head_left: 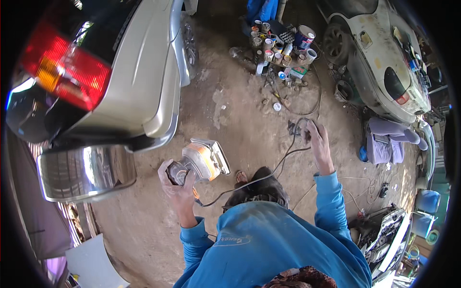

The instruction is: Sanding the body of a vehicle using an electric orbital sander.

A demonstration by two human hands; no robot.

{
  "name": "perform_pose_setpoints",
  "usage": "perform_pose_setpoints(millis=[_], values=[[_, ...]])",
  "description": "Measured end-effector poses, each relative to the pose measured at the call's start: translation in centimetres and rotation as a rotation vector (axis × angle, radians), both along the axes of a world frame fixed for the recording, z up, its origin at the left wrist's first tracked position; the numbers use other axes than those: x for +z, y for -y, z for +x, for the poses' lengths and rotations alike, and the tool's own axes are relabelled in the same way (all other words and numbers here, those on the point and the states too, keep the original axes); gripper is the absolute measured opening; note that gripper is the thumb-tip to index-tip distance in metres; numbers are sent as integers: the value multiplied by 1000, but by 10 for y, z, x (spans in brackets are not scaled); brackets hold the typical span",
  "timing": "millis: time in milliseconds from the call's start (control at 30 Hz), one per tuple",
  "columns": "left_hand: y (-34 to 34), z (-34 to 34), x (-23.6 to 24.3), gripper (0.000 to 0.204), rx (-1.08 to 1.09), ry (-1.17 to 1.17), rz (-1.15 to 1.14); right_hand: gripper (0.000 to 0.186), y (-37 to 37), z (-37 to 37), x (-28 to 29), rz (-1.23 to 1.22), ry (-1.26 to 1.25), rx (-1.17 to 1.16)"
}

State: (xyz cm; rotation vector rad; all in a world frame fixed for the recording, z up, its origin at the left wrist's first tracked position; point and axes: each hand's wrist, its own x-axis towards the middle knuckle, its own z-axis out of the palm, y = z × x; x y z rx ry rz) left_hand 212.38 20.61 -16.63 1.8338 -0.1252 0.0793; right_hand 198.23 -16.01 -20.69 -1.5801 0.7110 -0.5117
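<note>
My left hand (178, 185) grips an electric sander (204, 158) by its dark rounded end. The sander has a dusty orange and grey body, and its flat pad faces right. A black power cord (240, 186) leaves the sander near my left wrist and curves across in front of my legs to my right hand (318, 141). My right hand is raised to the right with its fingers closed around the cord. A small greyish lump (304, 128) shows at these fingertips; what it is I cannot make out.
A silver car (149, 72) with a red tail light stands close at left. Paint cans (303, 37) and small containers crowd a spot ahead. A dusty white car (370, 53) is at far right, near a purple-covered seat (379, 144). Cables (319, 86) lie on the dirt floor.
</note>
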Motion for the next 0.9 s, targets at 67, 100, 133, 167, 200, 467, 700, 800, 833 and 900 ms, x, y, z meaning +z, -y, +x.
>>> perform_pose_setpoints(millis=[67, 100, 133, 167, 200, 467, 700, 800, 833, 900], values=[[28, 42, 1, 58, -34, -31, -34, 37, 29, 53, 0, -40, 17, 39], [39, 55, 4, 58, -46, 15, -9, 37, 38, 70, 3, -24, 53, 66], [56, 79, 2, 59, -56, 62, 15, 37, 51, 98, -1, 24, 62, 72], [74, 105, 0, 59, -46, 85, 4, 37, 68, 127, -2, 49, 107, 94], [90, 128, -1, 59, -60, 142, 48, 38, 84, 159, -3, -1, 74, 73], [208, 283, 25, 60, -59, 229, 107, 35, 196, 389, 13, 0, 65, 231], [293, 414, 18, 62, -62, 189, 28, 35, 275, 590, 10, -61, 81, 340], [333, 488, 6, 62, -74, 120, -98, 36, 300, 673, 2, 39, 134, 358], [347, 517, -2, 62, -82, 49, -200, 37, 312, 703, -1, 26, 136, 389], [379, 582, -8, 64, -106, 121, -182, 35, 330, 762, -2, 47, 130, 350]])
